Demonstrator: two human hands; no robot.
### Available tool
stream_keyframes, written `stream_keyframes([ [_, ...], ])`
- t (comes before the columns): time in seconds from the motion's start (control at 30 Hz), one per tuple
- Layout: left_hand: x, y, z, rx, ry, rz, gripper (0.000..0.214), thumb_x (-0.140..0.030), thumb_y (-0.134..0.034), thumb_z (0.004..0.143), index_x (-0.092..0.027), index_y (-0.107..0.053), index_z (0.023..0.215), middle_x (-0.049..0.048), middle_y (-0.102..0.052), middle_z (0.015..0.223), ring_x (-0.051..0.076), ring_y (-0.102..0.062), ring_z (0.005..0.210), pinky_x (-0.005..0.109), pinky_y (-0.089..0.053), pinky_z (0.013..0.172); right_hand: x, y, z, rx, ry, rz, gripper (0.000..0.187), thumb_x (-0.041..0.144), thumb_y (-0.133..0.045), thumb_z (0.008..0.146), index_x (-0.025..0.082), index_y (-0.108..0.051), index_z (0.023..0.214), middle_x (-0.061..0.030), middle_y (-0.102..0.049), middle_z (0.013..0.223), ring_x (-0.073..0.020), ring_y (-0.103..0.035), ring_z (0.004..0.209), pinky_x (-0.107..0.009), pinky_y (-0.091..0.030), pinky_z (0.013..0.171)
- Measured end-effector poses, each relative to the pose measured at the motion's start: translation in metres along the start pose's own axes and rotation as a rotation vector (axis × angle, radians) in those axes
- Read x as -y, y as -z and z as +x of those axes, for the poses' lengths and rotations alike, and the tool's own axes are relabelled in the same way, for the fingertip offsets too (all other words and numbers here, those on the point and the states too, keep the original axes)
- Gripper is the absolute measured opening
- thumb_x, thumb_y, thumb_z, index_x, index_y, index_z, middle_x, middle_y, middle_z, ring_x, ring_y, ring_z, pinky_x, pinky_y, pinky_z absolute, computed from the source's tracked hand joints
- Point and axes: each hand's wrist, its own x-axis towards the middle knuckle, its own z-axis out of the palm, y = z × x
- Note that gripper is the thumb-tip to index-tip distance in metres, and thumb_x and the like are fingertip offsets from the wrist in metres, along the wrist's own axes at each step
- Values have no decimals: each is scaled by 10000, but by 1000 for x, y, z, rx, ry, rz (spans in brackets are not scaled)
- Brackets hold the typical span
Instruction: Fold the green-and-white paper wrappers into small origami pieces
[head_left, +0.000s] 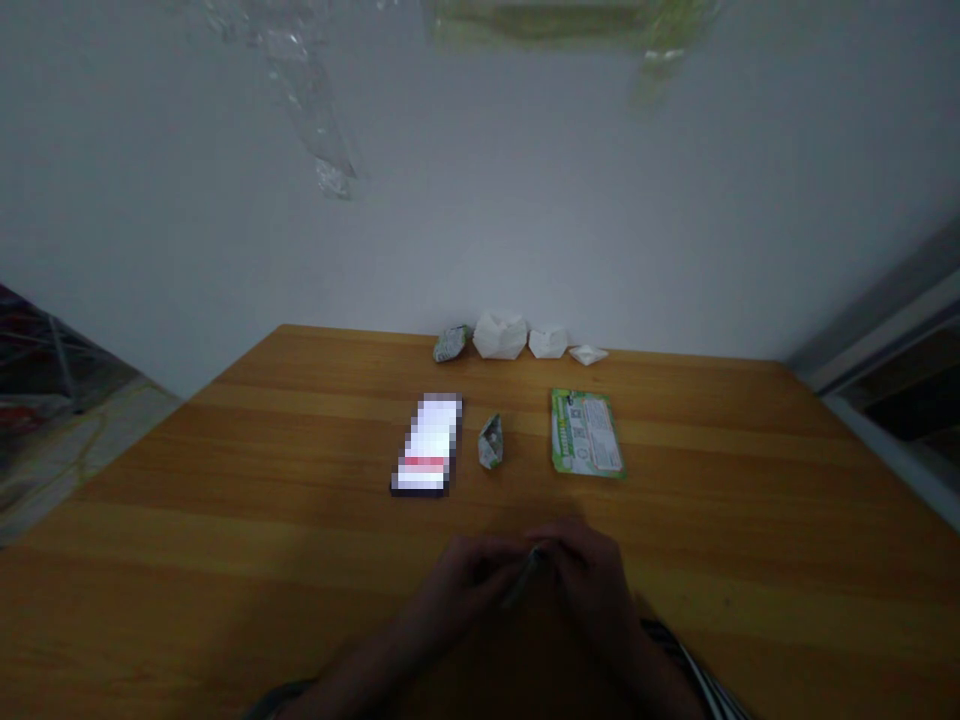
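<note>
Low in the middle of the head view, my left hand [472,578] and my right hand [589,565] meet over the near part of the table. Both are closed, fingers pinching a small piece of folded paper [529,575] between them. The paper is dark and greenish, and its far side is hidden by my fingers. Just beyond my hands stands a small folded paper piece [491,443] with a printed grey-green surface. To its right lies a flat green-and-white printed sheet [587,435].
A phone [427,445] with a lit, blurred screen lies left of centre on the wooden table [225,480]. Along the wall at the back edge stand a crumpled printed paper [451,344] and white folded papers [500,337], [548,344], [588,355]. Clear tape [307,100] hangs on the wall.
</note>
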Motion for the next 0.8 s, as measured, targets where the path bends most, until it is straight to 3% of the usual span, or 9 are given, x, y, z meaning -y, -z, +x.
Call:
stream_keyframes([
  [0.1,4,-5,-1,-68,-18,72,181,-168,-585,792,-153,-654,959,70,-748,890,205,-682,790,258,-506,692,7,-6,-5,29,33,20,205,172,-606,814,250,-687,984,-24,-733,903,-188,-679,827,-262,-529,739],
  [0.2,13,-8,-3,-101,30,173,294,-117,-605,740,-169,-568,1026,55,-738,815,185,-673,675,218,-476,559,15,-15,-11,78,97,-4,468,160,-669,742,253,-576,1192,-53,-677,1067,-211,-644,961,-288,-530,824],
  [0.27,17,-8,-6,-151,44,260,367,-111,-586,748,-192,-542,1103,42,-734,776,180,-664,621,213,-453,513,17,-19,-13,38,131,-57,551,146,-668,719,228,-526,1246,-88,-618,1148,-233,-600,1045,-323,-511,888],
  [0.4,17,-4,-9,-250,-122,342,380,-131,-524,806,-247,-597,1160,61,-725,919,186,-672,753,243,-495,657,8,-21,-14,-69,173,-124,451,70,-537,753,207,-566,1182,-93,-642,1084,-219,-623,1005,-331,-522,869],
  [0.5,13,-3,-7,-302,-203,240,342,-146,-513,809,-235,-674,1097,70,-721,929,189,-670,786,251,-514,684,1,-19,-13,-75,178,-62,425,39,-494,771,242,-621,1122,-47,-709,1015,-184,-676,917,-284,-549,805],
  [0.67,13,-9,0,-327,-87,-96,376,-162,-507,816,-232,-655,1154,63,-698,1144,239,-641,1035,367,-478,930,6,-17,-10,-203,-28,146,261,61,-543,748,240,-725,807,-14,-749,789,-177,-707,741,-253,-576,681],
  [0.8,17,-10,0,-400,-16,-141,508,-111,-558,743,-230,-591,1235,53,-711,1114,245,-654,983,366,-502,889,13,-22,-11,-167,-22,154,219,89,-563,753,228,-723,808,-33,-753,807,-190,-710,755,-260,-579,683],
])
